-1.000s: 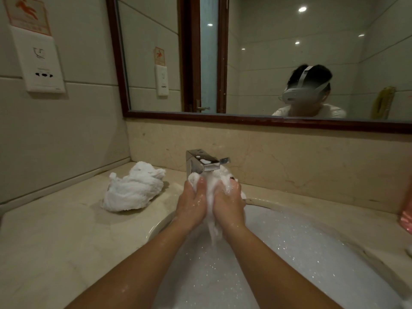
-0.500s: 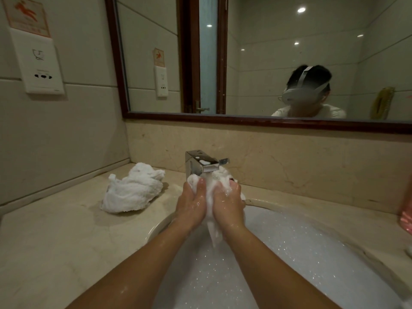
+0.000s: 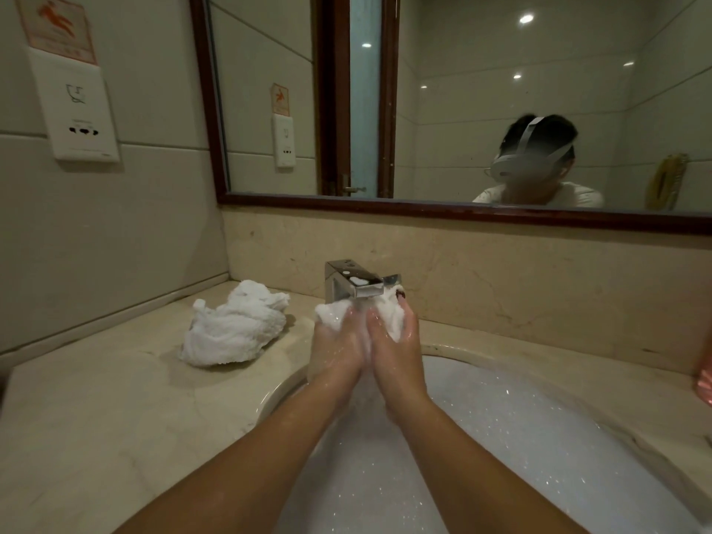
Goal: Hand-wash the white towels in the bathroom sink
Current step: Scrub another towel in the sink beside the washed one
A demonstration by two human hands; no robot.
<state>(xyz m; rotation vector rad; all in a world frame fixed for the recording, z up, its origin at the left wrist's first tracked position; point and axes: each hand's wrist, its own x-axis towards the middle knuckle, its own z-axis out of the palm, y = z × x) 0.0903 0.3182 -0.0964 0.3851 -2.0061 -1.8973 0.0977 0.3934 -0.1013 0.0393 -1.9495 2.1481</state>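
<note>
A wet white towel (image 3: 389, 316) is bunched between both hands just under the chrome faucet (image 3: 356, 284), above the sink (image 3: 443, 350). My left hand (image 3: 336, 346) grips its left part and my right hand (image 3: 397, 350) grips its right part, palms pressed close together. The sink basin holds white soapy foam (image 3: 501, 437). A second white towel (image 3: 235, 325), crumpled, lies on the beige counter (image 3: 96, 418) to the left of the faucet, apart from my hands.
A dark-framed mirror (image 3: 462, 102) spans the wall behind the faucet and reflects a person wearing a headset. A white wall socket plate (image 3: 77, 109) is on the left wall. Something pink (image 3: 705, 383) shows at the right edge of the counter.
The hanging tail of the towel below my hands is no longer seen; my hands have closed tighter together around the towel under the faucet. The towel on the counter has not moved.
</note>
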